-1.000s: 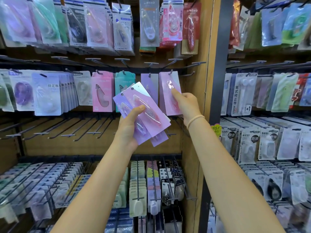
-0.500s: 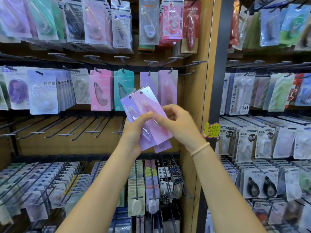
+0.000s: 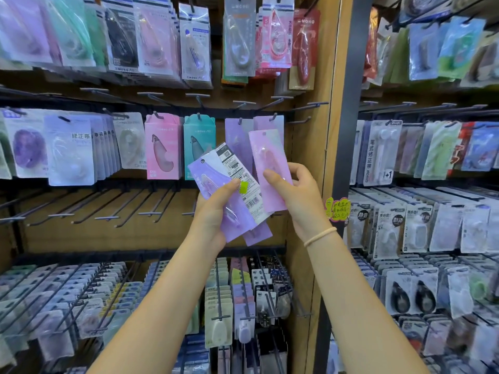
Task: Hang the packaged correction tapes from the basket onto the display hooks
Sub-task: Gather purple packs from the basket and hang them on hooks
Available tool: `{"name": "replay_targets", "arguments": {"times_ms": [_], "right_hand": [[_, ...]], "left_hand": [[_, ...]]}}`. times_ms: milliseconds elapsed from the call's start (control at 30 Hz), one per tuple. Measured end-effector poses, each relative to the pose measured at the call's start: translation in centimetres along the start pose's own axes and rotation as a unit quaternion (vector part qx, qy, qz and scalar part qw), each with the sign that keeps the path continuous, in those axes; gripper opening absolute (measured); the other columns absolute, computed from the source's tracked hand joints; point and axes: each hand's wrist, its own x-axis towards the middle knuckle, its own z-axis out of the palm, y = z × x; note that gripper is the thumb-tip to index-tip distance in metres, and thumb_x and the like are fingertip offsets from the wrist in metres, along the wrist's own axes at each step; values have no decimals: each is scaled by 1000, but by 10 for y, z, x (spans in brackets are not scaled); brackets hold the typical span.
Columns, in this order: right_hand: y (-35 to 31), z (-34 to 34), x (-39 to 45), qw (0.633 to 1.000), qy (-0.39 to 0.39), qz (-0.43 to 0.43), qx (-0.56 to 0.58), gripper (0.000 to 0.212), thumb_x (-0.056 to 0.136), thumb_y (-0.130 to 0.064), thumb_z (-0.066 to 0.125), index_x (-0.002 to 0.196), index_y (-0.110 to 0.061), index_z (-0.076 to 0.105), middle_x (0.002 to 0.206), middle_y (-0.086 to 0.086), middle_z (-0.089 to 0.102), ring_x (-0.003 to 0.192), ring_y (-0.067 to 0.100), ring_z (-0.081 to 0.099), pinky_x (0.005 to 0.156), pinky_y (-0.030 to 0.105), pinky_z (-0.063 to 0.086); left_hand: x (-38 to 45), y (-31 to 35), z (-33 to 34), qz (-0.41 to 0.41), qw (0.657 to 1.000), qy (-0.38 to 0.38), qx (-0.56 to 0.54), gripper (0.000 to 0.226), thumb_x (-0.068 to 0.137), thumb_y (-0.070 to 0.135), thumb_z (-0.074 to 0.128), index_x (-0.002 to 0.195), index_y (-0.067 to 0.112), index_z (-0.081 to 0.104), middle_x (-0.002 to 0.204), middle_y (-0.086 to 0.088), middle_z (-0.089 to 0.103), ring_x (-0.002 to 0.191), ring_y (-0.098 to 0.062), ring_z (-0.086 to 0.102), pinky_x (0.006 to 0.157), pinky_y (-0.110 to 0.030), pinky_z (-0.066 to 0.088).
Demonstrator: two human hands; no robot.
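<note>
Right hand (image 3: pixel 293 197) lifted pink pack (image 3: pixel 267 168) clear of left hand's (image 3: pixel 213 211) stack (image 3: pixel 229 201).

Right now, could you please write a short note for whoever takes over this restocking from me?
Left hand grips a fan of purple packs, one turned barcode side out.
Right hand pinches one pink pack, pulled clear of the fan, not yet hung.
Done: purple packs hang on the two hooks just above.
Left: hang the pink pack, then the fan. Basket not in view.
</note>
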Motion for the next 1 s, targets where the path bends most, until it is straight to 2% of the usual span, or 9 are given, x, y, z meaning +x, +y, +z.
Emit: {"name": "replay_targets", "arguments": {"times_ms": [167, 233, 333, 433, 600, 700, 767, 867, 1000], "right_hand": [[-8, -11, 21, 998, 67, -19, -1, 22, 96, -32, 67, 112, -18, 59, 105, -3, 65, 88, 9, 65, 72, 24, 56], [-14, -12, 31, 997, 66, -28, -15, 24, 98, -32, 64, 116, -17, 57, 104, -5, 63, 88, 6, 64, 66, 18, 54], [-20, -10, 41, 998, 39, -34, -36, 32, 99, -33, 62, 124, -14, 54, 105, -4, 61, 89, 7, 64, 63, 15, 54], [-17, -6, 46, 998, 21, -27, -55, 37, 98, -35, 63, 127, -15, 52, 109, -1, 61, 95, 11, 64, 68, 17, 56], [-9, 6, 48, 999, 40, -20, -11, 31, 98, -33, 64, 121, -17, 54, 113, 4, 63, 96, 15, 66, 70, 20, 57], [-4, 26, 50, 998, 61, -18, -6, 31, 98, -33, 64, 120, -13, 55, 112, 10, 64, 95, 19, 65, 72, 25, 56], [-2, 33, 51, 996, 86, -32, -15, 31, 97, -31, 65, 119, -10, 57, 108, 9, 64, 91, 18, 64, 65, 18, 53], [-2, 24, 52, 992, 110, -52, -8, 31, 96, -30, 68, 118, -11, 57, 102, 2, 63, 85, 10, 63, 57, 10, 49], [-1, 11, 48, 992, 103, -65, -16, 34, 95, -33, 68, 120, -14, 55, 104, 0, 61, 88, 12, 66, 69, 19, 58]], "left_hand": [[1, 3, 6, -39, 998, 46, -22, 57, 89, 11, 73, 143, 11, 56, 126, -17, 71, 101, -30, 75, 70, -44, 63], [3, 4, 8, -40, 998, 54, -19, 50, 93, 11, 68, 142, 11, 56, 118, -14, 75, 92, -27, 76, 65, -41, 63], [3, 6, 12, -36, 998, 53, -16, 57, 84, 15, 74, 139, 11, 58, 110, -13, 76, 89, -26, 76, 63, -42, 62], [4, 8, 13, -40, 998, 47, -17, 28, 92, 12, 69, 120, 16, 63, 96, -9, 77, 78, -24, 77, 54, -41, 60], [9, 1, 20, -29, 996, 76, -43, 14, 93, 11, 67, 108, 12, 68, 86, -8, 77, 73, -21, 74, 64, -34, 62], [11, -8, 32, -9, 991, 115, -62, 50, 85, 9, 77, 132, 5, 61, 96, -11, 74, 79, -22, 73, 70, -34, 61], [11, -13, 40, 2, 992, 109, -65, 67, 76, 10, 79, 139, 4, 57, 108, -17, 73, 90, -27, 73, 78, -39, 61], [15, -15, 36, 7, 991, 120, -62, 44, 88, 6, 74, 130, 9, 61, 92, -8, 72, 76, -18, 72, 71, -32, 60], [15, -7, 28, 4, 992, 115, -47, 25, 93, 8, 70, 116, 16, 63, 87, -3, 70, 71, -13, 70, 66, -29, 57]]}}
